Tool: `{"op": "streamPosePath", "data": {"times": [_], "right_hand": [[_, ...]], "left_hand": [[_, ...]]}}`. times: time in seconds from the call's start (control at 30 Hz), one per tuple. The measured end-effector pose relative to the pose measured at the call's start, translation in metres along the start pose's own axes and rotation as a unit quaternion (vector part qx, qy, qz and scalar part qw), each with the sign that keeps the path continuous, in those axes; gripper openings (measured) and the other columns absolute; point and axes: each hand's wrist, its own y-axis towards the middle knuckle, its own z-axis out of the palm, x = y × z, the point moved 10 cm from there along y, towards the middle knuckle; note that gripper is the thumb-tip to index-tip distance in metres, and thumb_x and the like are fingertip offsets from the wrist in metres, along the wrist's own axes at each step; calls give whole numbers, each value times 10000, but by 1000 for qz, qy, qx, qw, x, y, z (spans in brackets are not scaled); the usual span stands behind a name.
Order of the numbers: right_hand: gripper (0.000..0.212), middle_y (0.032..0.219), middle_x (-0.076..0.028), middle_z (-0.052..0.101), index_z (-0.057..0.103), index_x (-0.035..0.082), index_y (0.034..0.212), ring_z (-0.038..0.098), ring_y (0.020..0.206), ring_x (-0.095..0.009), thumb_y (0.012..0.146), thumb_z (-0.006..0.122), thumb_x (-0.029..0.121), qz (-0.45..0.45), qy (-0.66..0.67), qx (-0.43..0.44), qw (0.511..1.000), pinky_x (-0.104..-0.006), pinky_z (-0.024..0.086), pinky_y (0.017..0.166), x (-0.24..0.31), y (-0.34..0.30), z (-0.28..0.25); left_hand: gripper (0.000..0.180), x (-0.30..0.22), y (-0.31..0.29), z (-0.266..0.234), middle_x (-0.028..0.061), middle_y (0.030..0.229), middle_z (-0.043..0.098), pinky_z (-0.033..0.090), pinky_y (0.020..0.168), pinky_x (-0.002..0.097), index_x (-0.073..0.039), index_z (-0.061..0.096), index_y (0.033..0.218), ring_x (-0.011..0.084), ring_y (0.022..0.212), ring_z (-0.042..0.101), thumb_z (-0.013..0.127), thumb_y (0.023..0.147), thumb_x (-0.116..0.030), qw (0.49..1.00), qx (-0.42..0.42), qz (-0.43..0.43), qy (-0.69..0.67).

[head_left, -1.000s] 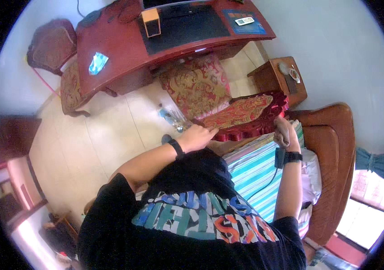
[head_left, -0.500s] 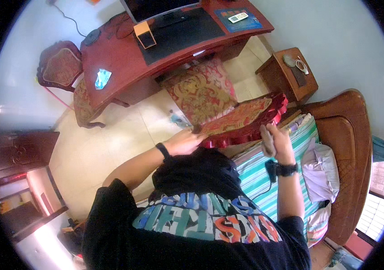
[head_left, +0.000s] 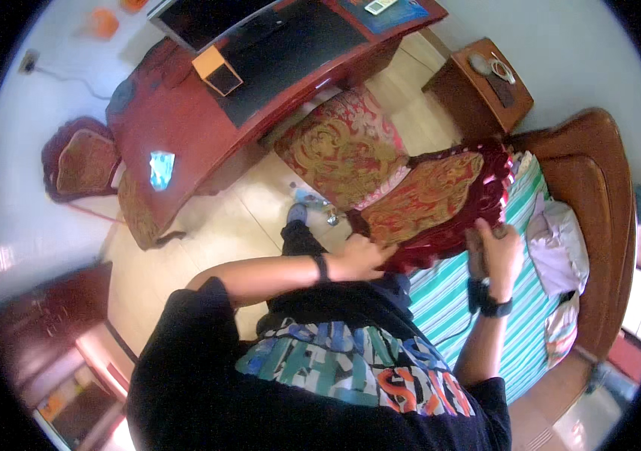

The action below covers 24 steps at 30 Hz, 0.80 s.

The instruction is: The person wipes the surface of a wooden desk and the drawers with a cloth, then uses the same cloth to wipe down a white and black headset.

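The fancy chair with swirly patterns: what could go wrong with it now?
The cloth in the right hand might snag on the wavy edge of the chair. The left hand is at that edge, so a hard push could slide it. One foot is near the chair too, so a toe might get bumped.

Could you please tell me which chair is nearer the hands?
The chair in front of the desk, its backrest close by the left hand; the other chair stands farther off, by the wall.

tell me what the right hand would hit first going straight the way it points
Probably the dark red chair-back frame, just ahead of the right hand, though depth is unclear.
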Motion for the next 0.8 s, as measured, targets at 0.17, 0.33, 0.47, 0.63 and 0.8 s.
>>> {"op": "streamPosePath", "data": {"times": [0.17, 0.33, 0.47, 0.63, 0.8], "right_hand": [[498, 1006, -218, 698, 697, 24, 990, 663, 968, -399, 787, 669, 478, 96, -81, -28, 992, -480, 519, 839, -5, 5, -4], [530, 1046, -228, 687, 680, 36, 1055, 654, 994, -406, 802, 646, 500, 133, -94, -83, 983, -498, 512, 857, -14, -19, -3], [536, 1042, -239, 682, 661, 37, 1068, 651, 983, -415, 817, 632, 510, 161, -103, -94, 977, -503, 509, 850, -4, -24, -4], [504, 1001, -243, 685, 650, 31, 1039, 653, 955, -420, 847, 608, 495, 133, -140, -125, 973, -504, 508, 829, -6, -22, -1], [452, 1027, -202, 691, 611, 91, 1116, 653, 961, -412, 884, 601, 479, 157, -135, -107, 972, -512, 505, 804, -8, -21, 8]], "left_hand": [[707, -15, 15, -3, 147, 704, 649, 487, 533, 455, -14, 536, 1330, 303, 606, 650, 674, 808, -471, 998, -28, 40, -39], [604, 7, 10, -2, 214, 975, 668, 553, 720, 419, -8, 569, 1278, 347, 830, 685, 677, 839, -408, 975, 30, 56, -212], [383, 184, 2, 15, 208, 1062, 679, 532, 799, 410, -26, 619, 1188, 346, 939, 675, 625, 892, -268, 884, -107, -118, -440], [640, 378, -69, -51, 220, 1442, 431, 356, 1079, 502, 13, 424, 1384, 365, 1342, 402, 630, 809, -176, 897, -171, -398, 86], [748, 427, -69, -57, 227, 1456, 399, 352, 1094, 490, 37, 298, 1454, 377, 1307, 445, 629, 826, -199, 888, -115, -437, 86]]}}
